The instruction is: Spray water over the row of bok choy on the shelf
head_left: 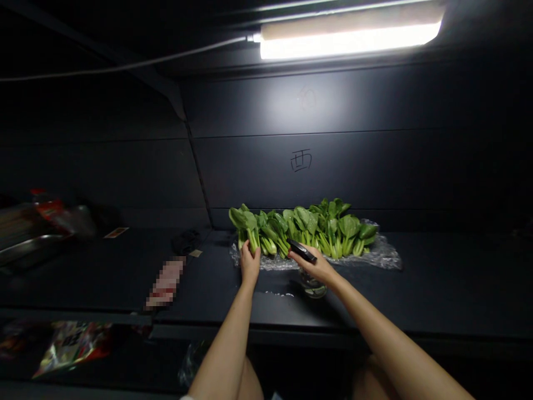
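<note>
A row of leafy bok choy point(308, 222) stands against the dark back panel, on crinkled clear plastic wrap point(383, 255). At the row's left end my left hand point(250, 262) is closed around the pale stems of one bok choy point(250, 225). My right hand point(314, 264) grips a spray bottle by its black trigger head point(302, 251), the nozzle pointing left toward the greens. Below that hand the bottle's clear body point(314, 289) shows, partly covered by my fingers.
White droplets point(280, 294) lie on the dark shelf point(275, 311) near its front edge. To the left are a blurred pixelated item point(166, 282), a small card point(116, 233) and a red-capped bottle point(52, 208). Packets point(77, 344) sit below. A lit tube lamp point(352, 41) hangs overhead.
</note>
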A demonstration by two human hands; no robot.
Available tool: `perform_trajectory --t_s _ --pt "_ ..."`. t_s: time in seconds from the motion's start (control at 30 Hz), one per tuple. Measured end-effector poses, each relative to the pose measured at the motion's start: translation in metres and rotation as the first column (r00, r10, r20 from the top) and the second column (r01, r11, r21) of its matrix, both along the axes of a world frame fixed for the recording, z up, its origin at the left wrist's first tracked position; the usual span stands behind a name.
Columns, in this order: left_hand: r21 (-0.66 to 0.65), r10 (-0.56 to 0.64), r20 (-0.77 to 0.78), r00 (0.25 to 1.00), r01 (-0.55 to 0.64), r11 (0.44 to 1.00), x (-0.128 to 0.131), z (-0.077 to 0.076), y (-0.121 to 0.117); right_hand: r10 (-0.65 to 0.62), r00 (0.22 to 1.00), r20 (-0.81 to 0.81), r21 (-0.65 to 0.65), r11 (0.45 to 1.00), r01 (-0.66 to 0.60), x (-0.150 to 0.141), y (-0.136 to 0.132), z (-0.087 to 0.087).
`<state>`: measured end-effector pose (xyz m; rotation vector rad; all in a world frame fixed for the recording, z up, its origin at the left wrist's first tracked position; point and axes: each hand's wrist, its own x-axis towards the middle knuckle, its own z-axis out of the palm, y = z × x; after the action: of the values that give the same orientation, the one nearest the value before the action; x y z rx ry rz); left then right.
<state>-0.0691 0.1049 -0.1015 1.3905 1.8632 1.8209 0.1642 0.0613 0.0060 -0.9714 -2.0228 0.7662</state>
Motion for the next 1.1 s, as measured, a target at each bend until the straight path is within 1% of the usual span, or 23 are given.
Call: perform_trajectory --t_s 0.13,0.23,0.3,0.47,0.6,0.7,0.83,0.93,1.1 --pt "0.005 0.052 -0.066 0.996 -0.051 0.999 -0.001 0.000 -0.002 0.004 1.000 0.010 0.033 0.999 -0.004 -0.001 0.000 -0.002" --pt "0.003 0.084 -0.102 0.991 -0.084 0.996 0.000 0.002 -0.003 0.000 0.999 0.052 0.068 0.998 -0.003 -0.003 0.000 -0.002" --pt "-0.008 0.094 -0.124 0.988 -0.096 0.995 0.000 0.002 -0.003 0.019 0.996 0.081 0.086 0.996 -0.026 -0.004 -0.001 -0.001" --pt "-0.036 0.074 -0.206 0.976 -0.083 0.996 0.002 0.001 0.000 0.091 0.993 0.080 0.082 0.992 -0.098 -0.005 -0.003 0.001" --pt "-0.077 0.036 -0.281 0.959 -0.060 0.995 0.005 0.000 0.000 0.060 0.997 0.054 0.059 0.996 -0.064 -0.002 -0.001 -0.002" --pt "-0.098 0.043 -0.314 0.948 -0.078 0.992 0.007 0.001 -0.001 0.033 0.998 0.055 0.064 0.997 -0.037 -0.002 -0.001 -0.004" --pt "-0.080 0.081 -0.310 0.947 -0.111 0.991 0.009 0.006 -0.006 0.050 0.996 0.079 0.106 0.993 -0.059 -0.004 -0.002 -0.004" --pt "-0.089 0.108 -0.331 0.937 -0.145 0.985 0.010 0.013 -0.011 0.061 0.995 0.082 0.109 0.992 -0.070 -0.006 -0.005 -0.002" --pt "-0.192 0.101 -0.463 0.881 -0.211 0.958 0.019 0.022 -0.018 0.051 0.996 0.072 0.097 0.994 -0.058 -0.006 -0.007 0.002"
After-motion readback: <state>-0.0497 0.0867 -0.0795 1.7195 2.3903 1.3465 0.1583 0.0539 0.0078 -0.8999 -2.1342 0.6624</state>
